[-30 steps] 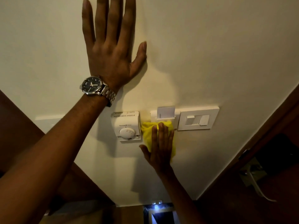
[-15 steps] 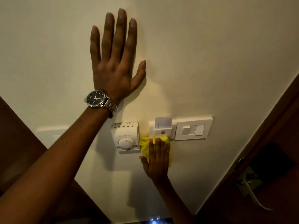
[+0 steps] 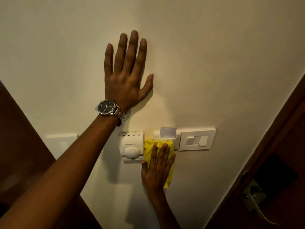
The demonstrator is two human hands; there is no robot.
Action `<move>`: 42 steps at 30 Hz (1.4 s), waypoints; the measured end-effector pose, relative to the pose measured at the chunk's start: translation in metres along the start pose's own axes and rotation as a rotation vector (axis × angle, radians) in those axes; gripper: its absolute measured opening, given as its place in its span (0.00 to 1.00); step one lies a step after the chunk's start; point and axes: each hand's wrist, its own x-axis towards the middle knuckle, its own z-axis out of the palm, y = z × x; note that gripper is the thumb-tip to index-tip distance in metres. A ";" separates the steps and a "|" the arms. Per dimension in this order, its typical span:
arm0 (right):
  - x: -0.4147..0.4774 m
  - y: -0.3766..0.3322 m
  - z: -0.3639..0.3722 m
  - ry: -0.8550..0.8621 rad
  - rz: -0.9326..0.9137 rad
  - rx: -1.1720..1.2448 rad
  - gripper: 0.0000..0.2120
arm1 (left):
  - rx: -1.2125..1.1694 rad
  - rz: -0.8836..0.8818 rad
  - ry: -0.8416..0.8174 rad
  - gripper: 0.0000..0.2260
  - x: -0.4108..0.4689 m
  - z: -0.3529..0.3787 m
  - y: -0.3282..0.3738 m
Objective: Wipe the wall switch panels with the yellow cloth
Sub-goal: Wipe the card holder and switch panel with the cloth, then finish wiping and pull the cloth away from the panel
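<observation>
My right hand [image 3: 156,169] lies flat on the yellow cloth [image 3: 149,149] and presses it against the wall, over the lower part of the white key-card holder [image 3: 166,133]. To the right of that is a white switch panel [image 3: 197,141] with two rockers. A white thermostat [image 3: 131,147] with a round dial sits just left of the cloth and touches its edge. Higher up, my left hand [image 3: 127,76] is spread flat on the bare wall, with a steel watch [image 3: 109,109] on the wrist.
Another white panel [image 3: 61,142] shows on the wall at the left, partly hidden behind my left forearm. A dark wooden door frame [image 3: 264,146] runs along the right, with a metal door handle [image 3: 254,202] below it. Dark wood fills the lower left corner.
The view has tilted, so both hands and the panels sit lower in the picture. My right hand with the cloth stays under the card holder and has shifted slightly against it.
</observation>
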 end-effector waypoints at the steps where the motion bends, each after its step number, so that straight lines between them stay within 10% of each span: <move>1: -0.004 0.001 0.000 -0.002 0.003 -0.005 0.32 | -0.002 0.004 -0.010 0.33 0.000 -0.001 0.000; 15: 0.011 -0.006 -0.011 0.019 0.026 0.087 0.27 | -0.379 -0.026 -0.157 0.28 0.002 -0.039 -0.009; 20: 0.003 0.005 -0.026 0.068 -0.028 0.112 0.24 | -0.623 -0.737 -0.107 0.11 -0.182 -0.122 0.022; 25: 0.012 0.005 -0.049 0.201 0.436 0.690 0.30 | -0.934 -1.452 -0.857 0.26 -0.312 -0.145 0.095; 36: -0.048 0.022 -0.044 -0.582 0.560 0.941 0.11 | -1.456 -1.792 -1.396 0.18 -0.378 -0.142 0.066; 42: -0.128 -0.024 0.027 -1.032 0.454 0.752 0.05 | -1.254 -2.309 -1.088 0.14 -0.488 -0.229 0.017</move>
